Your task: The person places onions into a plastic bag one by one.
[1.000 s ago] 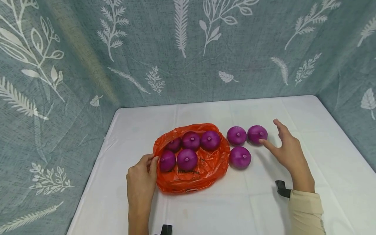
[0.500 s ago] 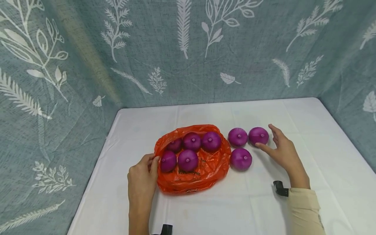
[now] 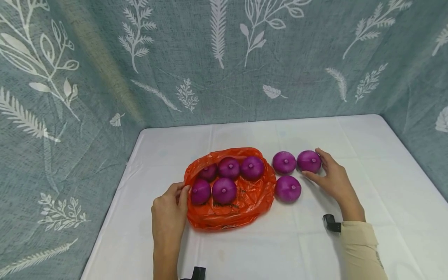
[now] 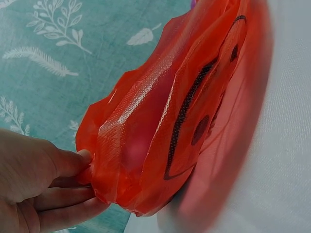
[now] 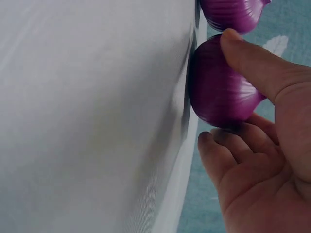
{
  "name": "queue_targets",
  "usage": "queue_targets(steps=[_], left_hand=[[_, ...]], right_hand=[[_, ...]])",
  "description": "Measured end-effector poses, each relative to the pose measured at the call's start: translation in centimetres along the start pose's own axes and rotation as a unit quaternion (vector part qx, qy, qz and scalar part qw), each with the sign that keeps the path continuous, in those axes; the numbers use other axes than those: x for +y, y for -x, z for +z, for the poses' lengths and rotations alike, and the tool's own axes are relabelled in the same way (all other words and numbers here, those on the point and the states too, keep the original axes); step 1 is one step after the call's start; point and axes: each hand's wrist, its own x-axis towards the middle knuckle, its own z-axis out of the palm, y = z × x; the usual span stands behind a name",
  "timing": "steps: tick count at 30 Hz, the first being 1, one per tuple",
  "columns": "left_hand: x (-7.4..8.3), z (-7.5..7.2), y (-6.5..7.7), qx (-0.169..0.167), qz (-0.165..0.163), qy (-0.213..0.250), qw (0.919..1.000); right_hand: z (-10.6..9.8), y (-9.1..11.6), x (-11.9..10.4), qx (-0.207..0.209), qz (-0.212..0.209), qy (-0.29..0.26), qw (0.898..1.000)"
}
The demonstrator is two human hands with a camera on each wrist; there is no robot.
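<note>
Black printing runs over the side of the crumpled red plastic bag: thick strokes and blots, too creased and oblique to read. The bag is slightly glossy and gapes wide, its edge rolled into a loose rim.

Eight purple onions can be counted. Five onions sit inside the bag, three in its far part and two nearer its left side, leaving the red lining bare toward the front right. The other three are right of the bag: a near onion just beside its right edge, a middle onion behind that one, and an outer onion farthest from the bag. Each is round, finely ribbed and shiny, with a small pale nub.

The left hand pinches the bag's left rim between thumb and fingers. To the bag's right, the right hand has thumb and fingers parted around the outer onion, the thumb lying over it; whether they press on it cannot be told.

A white cloth covers the surface under the bag.
</note>
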Motion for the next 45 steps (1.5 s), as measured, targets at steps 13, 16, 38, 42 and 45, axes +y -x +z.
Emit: queue_targets(steps=[13, 16, 38, 42, 45], left_hand=[[0.0, 0.0, 0.1, 0.001, 0.002, 0.002, 1.0], [0.0, -0.1, 0.1, 0.0, 0.002, 0.004, 1.0], [0.1, 0.0, 0.0, -0.002, -0.004, 0.008, 1.0], [0.0, -0.1, 0.1, -0.001, -0.004, 0.006, 1.0], [0.0, -0.2, 0.0, 0.0, -0.002, 0.004, 1.0]], right_hand=[[0.3, -0.1, -0.2, 0.007, 0.004, 0.005, 1.0], [0.3, -0.1, -0.2, 0.009, 0.003, 0.0, 1.0], [-1.9, 0.9, -2.2, 0.103, 0.008, -0.012, 0.995], [-2.3, 1.3, -3.0, 0.12, 0.0, -0.017, 0.993], [-2.8, 1.6, -3.9, 0.137, -0.011, -0.017, 0.99]])
